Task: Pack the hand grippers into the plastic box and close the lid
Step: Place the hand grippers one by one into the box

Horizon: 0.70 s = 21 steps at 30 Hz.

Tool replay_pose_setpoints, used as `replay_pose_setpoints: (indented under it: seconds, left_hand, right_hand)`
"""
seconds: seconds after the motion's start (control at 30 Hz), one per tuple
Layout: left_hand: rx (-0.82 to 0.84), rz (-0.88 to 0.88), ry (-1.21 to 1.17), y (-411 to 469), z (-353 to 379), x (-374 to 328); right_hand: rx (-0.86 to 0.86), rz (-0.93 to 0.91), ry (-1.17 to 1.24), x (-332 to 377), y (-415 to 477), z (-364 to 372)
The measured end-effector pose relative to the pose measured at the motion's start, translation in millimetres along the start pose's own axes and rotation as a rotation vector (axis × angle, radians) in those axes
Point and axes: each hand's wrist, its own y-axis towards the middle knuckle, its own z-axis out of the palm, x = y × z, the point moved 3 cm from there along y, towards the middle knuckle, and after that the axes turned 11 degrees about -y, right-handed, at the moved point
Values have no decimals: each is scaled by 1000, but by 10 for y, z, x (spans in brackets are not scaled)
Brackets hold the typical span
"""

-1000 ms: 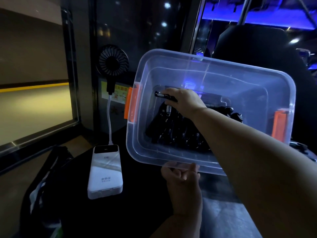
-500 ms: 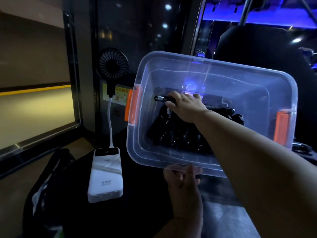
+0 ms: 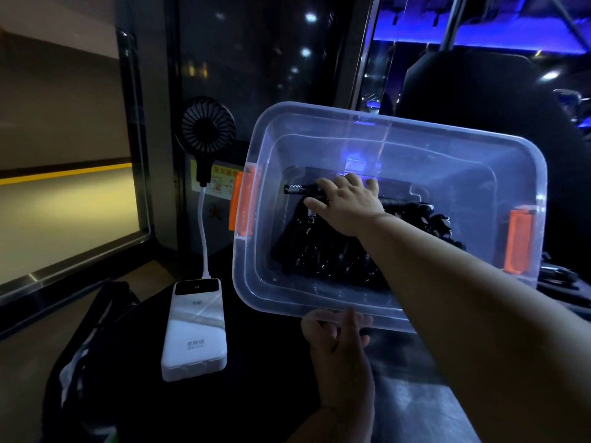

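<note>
Your right hand (image 3: 347, 204), mid-frame, curls its fingers over the handle of a black hand gripper (image 3: 307, 189). It lies atop the other hand grippers (image 3: 323, 254) inside the tilted plastic box (image 3: 415, 145). Your left hand (image 3: 339, 340), lower centre, pinches the box's near rim.

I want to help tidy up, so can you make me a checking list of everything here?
Surface: dark surface, dim.
Job's things: plastic box tilted toward the camera, hand grippers piled inside; lid not seen.
Clutter: white power bank, dark bag.
Hands: left hand grips the box's near rim; right hand holds the top hand gripper inside.
Cables: white stalk joins small fan to the power bank.
Surroundings: window, dark chair.
</note>
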Motion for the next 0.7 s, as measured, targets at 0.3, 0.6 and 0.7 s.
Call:
replay_pose_setpoints:
  seconds: [0.3,0.6,0.7]
  left_hand:
    - [3,0,20,-3,8,-4]
    - [-1,-7,6,-3,15,-25]
    - [-4,-5,9,6,17,-12]
  right_hand:
    - [46,3,-58,28,63,-45]
    - [39,23,-29,-23,48,-29]
    - [34,39,-1,-59,31,-5]
